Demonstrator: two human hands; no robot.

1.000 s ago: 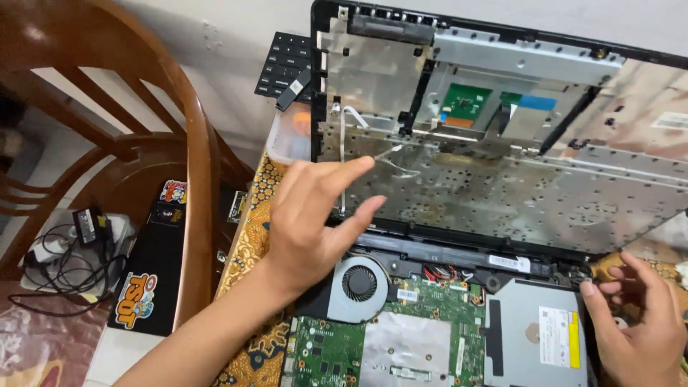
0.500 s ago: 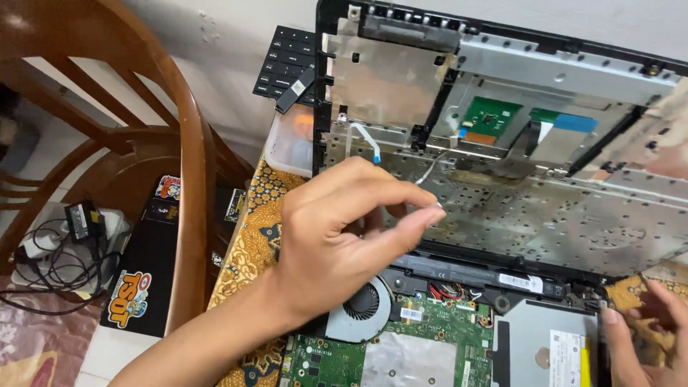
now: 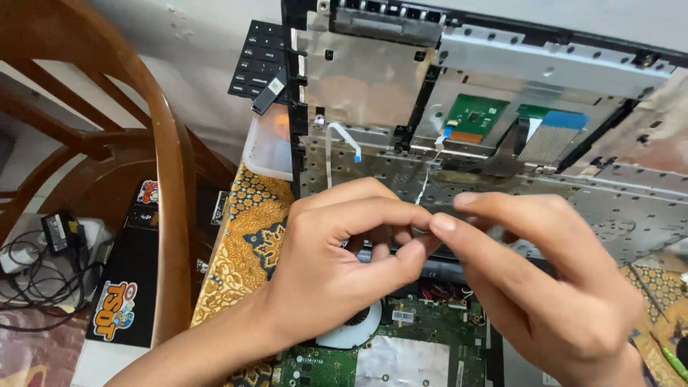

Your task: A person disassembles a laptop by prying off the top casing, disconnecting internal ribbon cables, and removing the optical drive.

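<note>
From the head camera, an opened laptop fills the frame. Its raised top cover (image 3: 502,136), seen from the metal-shielded underside, is the landmark here.

Just below the cover's lower edge, the left hand (image 3: 337,265) and right hand (image 3: 545,279) meet fingertip to fingertip. The left thumb and forefinger are pinched closed, and the right forefinger and thumb press in against them from the right. The pinch sits at the lower end of a thin white cable (image 3: 424,183) that runs down from the cover; whether the fingers actually grip it cannot be told, since the tips hide that spot.

On the cover above the hands sits a small green circuit board (image 3: 473,115), and to its right a wide flat ribbon cable with a blue end (image 3: 548,132). A narrow white ribbon cable with a blue tip (image 3: 340,140) loops at the cover's left part.

Below the cover, under the hands, lies the green motherboard (image 3: 423,344) with its round cooling fan (image 3: 351,330), partly hidden by the left wrist.

Left of the cover, the bench carries a yellow patterned batik cloth (image 3: 244,244) and a translucent plastic container (image 3: 269,143); a detached black keyboard (image 3: 261,68) leans behind it. Further left stand a wooden chair (image 3: 168,179) and a power adapter with tangled cords (image 3: 54,236) on the floor.
</note>
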